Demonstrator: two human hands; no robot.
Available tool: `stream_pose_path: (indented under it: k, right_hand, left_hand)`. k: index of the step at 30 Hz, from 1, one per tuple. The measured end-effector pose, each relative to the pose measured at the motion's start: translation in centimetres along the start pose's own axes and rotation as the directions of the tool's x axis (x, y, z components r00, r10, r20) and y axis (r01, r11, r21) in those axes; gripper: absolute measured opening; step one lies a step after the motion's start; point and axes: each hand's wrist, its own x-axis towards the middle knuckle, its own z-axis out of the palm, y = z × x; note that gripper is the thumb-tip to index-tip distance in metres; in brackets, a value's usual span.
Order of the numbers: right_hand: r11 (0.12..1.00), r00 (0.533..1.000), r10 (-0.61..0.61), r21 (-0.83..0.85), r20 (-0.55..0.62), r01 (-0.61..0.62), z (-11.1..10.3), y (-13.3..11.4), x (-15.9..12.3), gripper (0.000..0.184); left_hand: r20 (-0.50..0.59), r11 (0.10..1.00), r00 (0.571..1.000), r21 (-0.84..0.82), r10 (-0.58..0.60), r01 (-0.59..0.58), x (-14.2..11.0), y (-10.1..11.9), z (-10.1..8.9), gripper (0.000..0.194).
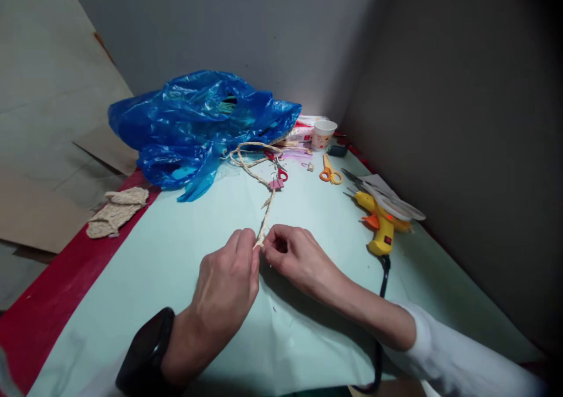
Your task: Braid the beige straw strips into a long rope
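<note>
A cream braided cord [267,212] runs from the far side of the table toward me, its near end between my hands. My left hand [231,268] is closed, pinching the cord's near end from the left. From the right, my right hand [299,256] pinches at the same end, thumb and forefinger together. Farther up, a pink binder clip [277,184] grips the cord. Past the clip, the cord loops back in a loose curve near the blue bag. The exact strands between my fingertips are partly hidden.
At the back lies a crumpled blue plastic bag [202,115], beside a paper cup [324,135]. Orange-handled scissors [331,175] and a yellow glue gun [380,224] with a black cable [385,274] lie on the right. A woven cream piece [118,211] rests at the left edge.
</note>
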Motion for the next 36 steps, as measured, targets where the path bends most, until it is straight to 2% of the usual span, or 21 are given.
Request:
stream_pose_path:
  k: [4, 8, 10, 14, 18, 22, 26, 29, 31, 32, 34, 36]
  right_hand:
    - [1.0, 1.0, -0.007, 0.03, -0.004, 0.007, 0.2, -0.1, 0.0, 0.01]
    - [0.995, 1.0, 0.004, 0.103, -0.003, -0.003, 0.4, 0.5, 0.2, 0.011]
    - [0.987, 1.0, 0.009, 0.159, 0.005, -0.01, 0.5, 0.9, 0.3, 0.012]
    - [0.956, 0.997, 0.072, 0.281, 0.037, -0.08, 0.4, 1.1, 0.3, 0.01]
    - [0.889, 0.984, 0.154, 0.422, 0.089, -0.177, 0.3, 0.7, 0.2, 0.008]
    - [0.77, 0.97, 0.159, 0.591, 0.186, -0.24, 0.1, 0.4, 0.3, 0.006]
    - [0.714, 0.951, 0.185, 0.631, 0.247, -0.302, -0.3, 0.2, 0.4, 0.006]
    - [0.71, 0.943, 0.199, 0.624, 0.267, -0.326, -0.4, 0.2, 0.3, 0.007]
    - [0.732, 0.949, 0.195, 0.608, 0.247, -0.308, -0.3, 0.3, 0.2, 0.007]
    - [0.751, 0.955, 0.19, 0.593, 0.228, -0.291, -0.2, 0.4, 0.1, 0.007]
    - [0.796, 0.967, 0.175, 0.552, 0.184, -0.249, -0.1, 0.7, 0.1, 0.007]
    - [0.825, 0.975, 0.158, 0.523, 0.154, -0.216, -0.1, 0.9, 0.1, 0.007]
  left_hand:
    - [-0.124, 0.987, 0.986, 0.129, 0.107, -0.091, -0.7, 0.3, 0.3, 0.02]
    - [-0.29, 0.977, 0.933, 0.072, 0.211, -0.199, -1.4, 0.4, 0.9, 0.02]
    - [-0.325, 0.971, 0.916, 0.026, 0.233, -0.238, -1.6, 0.3, 1.2, 0.019]
    - [-0.333, 0.963, 0.906, 0.022, 0.262, -0.27, -2.0, 0.1, 1.2, 0.015]
    - [-0.343, 0.924, 0.858, 0.181, 0.381, -0.338, -2.6, 0.1, 1.0, 0.023]
    - [-0.327, 0.869, 0.811, 0.284, 0.485, -0.405, -2.7, 0.0, 0.7, 0.025]
    - [-0.33, 0.81, 0.759, 0.409, 0.561, -0.421, -2.5, -0.2, 0.6, 0.027]
    - [-0.275, 0.732, 0.725, 0.521, 0.631, -0.439, -3.1, -0.1, 1.1, 0.026]
    - [-0.27, 0.725, 0.729, 0.541, 0.629, -0.426, -3.8, 0.2, 1.5, 0.028]
    - [-0.285, 0.752, 0.742, 0.507, 0.607, -0.42, -4.1, 0.5, 1.6, 0.028]
    - [-0.321, 0.846, 0.793, 0.33, 0.518, -0.419, -4.4, 0.9, 1.2, 0.023]
    - [-0.333, 0.922, 0.866, 0.031, 0.374, -0.386, -3.8, 1.1, 0.1, 0.017]
